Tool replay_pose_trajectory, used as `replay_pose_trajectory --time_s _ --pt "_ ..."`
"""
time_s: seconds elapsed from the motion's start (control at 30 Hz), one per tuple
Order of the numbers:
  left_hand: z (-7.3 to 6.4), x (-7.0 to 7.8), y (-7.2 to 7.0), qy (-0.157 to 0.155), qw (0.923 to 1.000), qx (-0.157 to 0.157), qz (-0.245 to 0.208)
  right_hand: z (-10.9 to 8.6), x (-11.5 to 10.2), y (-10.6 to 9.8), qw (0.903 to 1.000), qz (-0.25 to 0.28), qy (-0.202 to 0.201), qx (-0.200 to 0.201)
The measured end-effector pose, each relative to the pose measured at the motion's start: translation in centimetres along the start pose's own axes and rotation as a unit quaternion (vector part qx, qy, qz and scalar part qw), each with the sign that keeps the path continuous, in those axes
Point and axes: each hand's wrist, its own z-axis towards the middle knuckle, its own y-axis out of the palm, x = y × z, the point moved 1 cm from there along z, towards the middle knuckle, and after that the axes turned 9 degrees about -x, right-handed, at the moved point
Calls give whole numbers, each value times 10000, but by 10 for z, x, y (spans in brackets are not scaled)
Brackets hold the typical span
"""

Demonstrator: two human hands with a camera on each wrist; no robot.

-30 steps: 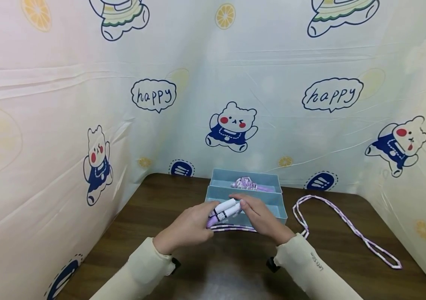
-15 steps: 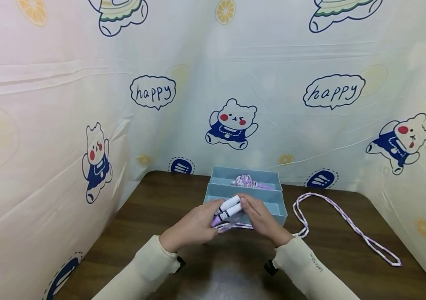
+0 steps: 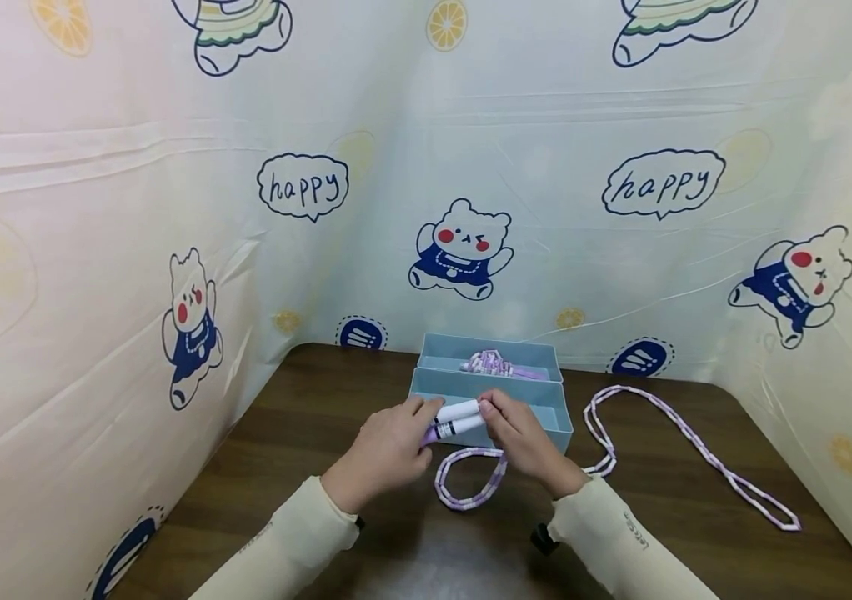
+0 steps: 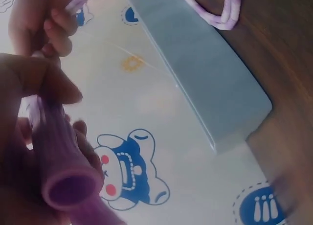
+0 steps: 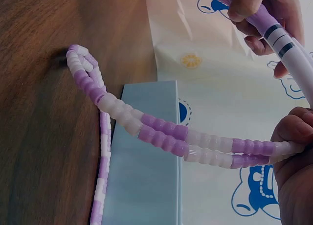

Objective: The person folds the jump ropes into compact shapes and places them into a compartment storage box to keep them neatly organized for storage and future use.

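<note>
Two jump rope handles (image 3: 463, 422), white with black bands and purple grips, lie side by side between my hands, over the front of the blue box. My left hand (image 3: 388, 450) grips their purple ends; one flared, hollow end (image 4: 71, 188) shows close up in the left wrist view. At the white ends, my right hand (image 3: 519, 437) pinches the handles, with the doubled beaded rope (image 5: 161, 134) coming out of its fingers. The rope's purple and white beads make a loop (image 3: 471, 506) below my hands. Another stretch of rope (image 3: 696, 446) lies on the table to the right.
A light blue two-compartment box (image 3: 567, 417) stands at the back of the brown wooden table (image 3: 336, 392). In its rear compartment sits a bundled purple and white jump rope (image 3: 489, 362). A printed curtain (image 3: 576, 250) encloses the table's back and sides.
A round loop of beaded rope now shows below the hands, where the strands ran flat before. My left hand has shifted its hold and the handles lie more level.
</note>
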Motion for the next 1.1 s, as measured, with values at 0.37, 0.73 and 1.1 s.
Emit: replay_pose_trajectory --time_s 0.37,0.73,1.1 --pt "-3 -17 0 -36 9918 352 1227 -6 22 -17 9966 -613 114 -546" --pt "-7 -36 -15 211 9839 961 1493 -28 34 -61 9665 -1621 683 -1870" --pt "-15 -54 -20 -489 9836 990 1428 -64 42 -116 9617 -2221 1025 -1236"
